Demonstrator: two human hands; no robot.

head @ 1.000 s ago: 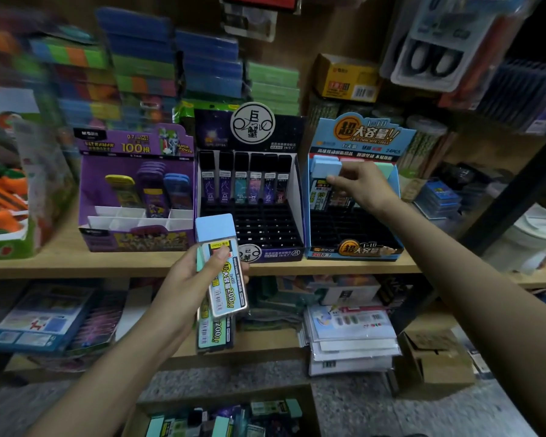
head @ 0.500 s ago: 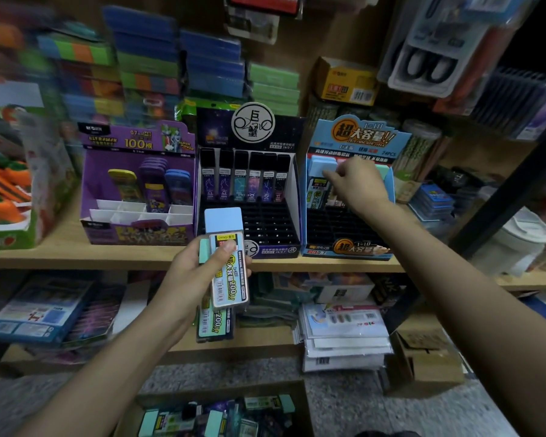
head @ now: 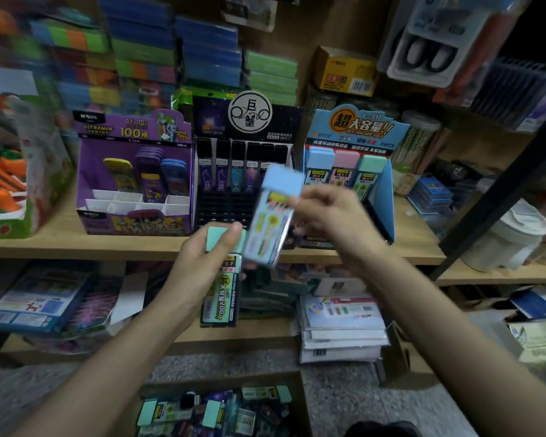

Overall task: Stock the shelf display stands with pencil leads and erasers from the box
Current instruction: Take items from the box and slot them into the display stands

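My left hand (head: 199,263) grips a green-capped lead case (head: 221,285) upright in front of the shelf edge. My right hand (head: 331,216) pinches a blue-capped lead case (head: 273,212) near its top; the case is tilted and blurred, just right of my left hand. On the shelf stands the blue display stand (head: 382,197) with three cases in its back row: blue, pink and green caps. To its left are a black display stand (head: 234,203) with a row of dark lead cases and a purple display stand (head: 133,181). The box (head: 221,411) of more cases lies on the floor below.
Stacks of coloured packs fill the back of the shelf. A white lidded cup (head: 514,234) and a dark upright post (head: 498,197) stand at right. Papers and flat packs lie on the lower shelf (head: 341,326). A small cardboard box (head: 394,351) sits beside them.
My right hand left the blue stand, where a blue-capped case now stands, and came back to my left hand. It has taken the blue-capped case from the pair; the left keeps the green one.
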